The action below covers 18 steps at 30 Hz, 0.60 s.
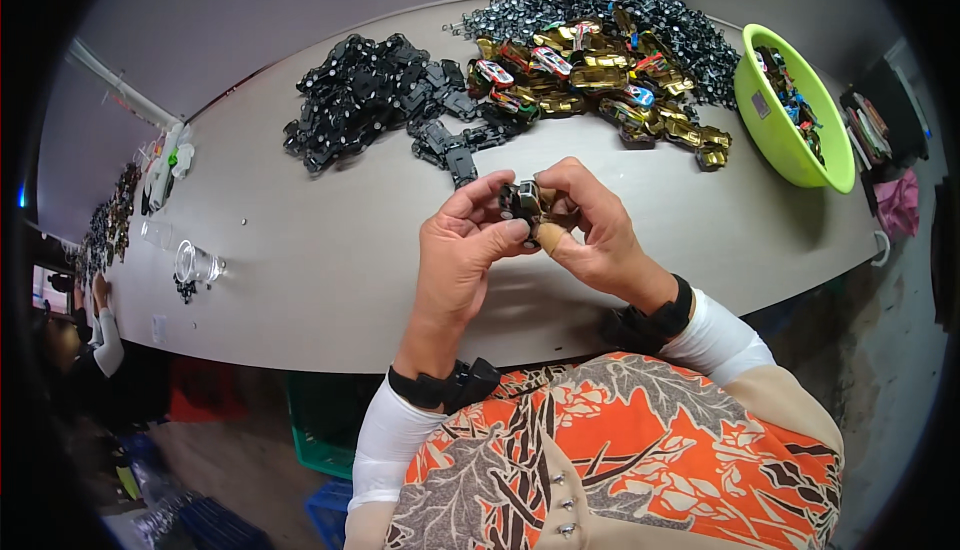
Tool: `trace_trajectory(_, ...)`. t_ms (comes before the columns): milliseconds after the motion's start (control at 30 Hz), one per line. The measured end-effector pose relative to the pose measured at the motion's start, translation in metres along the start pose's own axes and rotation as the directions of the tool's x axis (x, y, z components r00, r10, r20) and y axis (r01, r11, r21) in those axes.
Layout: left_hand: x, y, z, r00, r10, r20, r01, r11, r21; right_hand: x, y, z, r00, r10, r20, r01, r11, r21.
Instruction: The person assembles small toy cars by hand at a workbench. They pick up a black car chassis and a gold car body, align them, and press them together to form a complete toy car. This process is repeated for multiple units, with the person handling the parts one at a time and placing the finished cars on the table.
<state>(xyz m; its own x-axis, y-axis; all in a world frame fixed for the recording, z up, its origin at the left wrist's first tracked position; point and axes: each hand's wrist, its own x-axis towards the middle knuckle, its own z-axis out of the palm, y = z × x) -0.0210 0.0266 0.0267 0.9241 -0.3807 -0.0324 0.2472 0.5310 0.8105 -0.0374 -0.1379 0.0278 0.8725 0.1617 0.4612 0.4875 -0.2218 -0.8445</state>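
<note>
Curled closed with fingertips pinching, the left hand and right hand grip a small, dark, boxy toy car on the near side of the jumbled black plastic chassis heap, where uneven pressure could make it slip.

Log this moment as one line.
left hand: holding toy car | right hand: holding same toy car | beyond: black car bases, gold car shells | right side: green bowl | left side: clear cup
</note>
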Motion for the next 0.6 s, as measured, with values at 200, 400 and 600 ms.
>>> trace_trajectory(200, 0.000, -0.003, 0.000, 1.000, 0.020, 0.001, -0.020, 0.996, 0.084, 0.002, 0.000, -0.003, 0.998, 0.004, 0.062, -0.007, 0.999, 0.043)
trace_trajectory(400, 0.003, -0.004, -0.006, 0.998, -0.063, 0.004, 0.063, 0.997, 0.054, 0.003, 0.001, -0.008, 0.992, 0.035, 0.124, -0.056, 0.984, 0.169)
trace_trajectory(600, 0.004, -0.006, -0.011, 0.991, -0.132, 0.015, 0.132, 0.991, -0.025, 0.002, 0.008, -0.011, 0.967, 0.204, 0.153, -0.244, 0.915, 0.320)
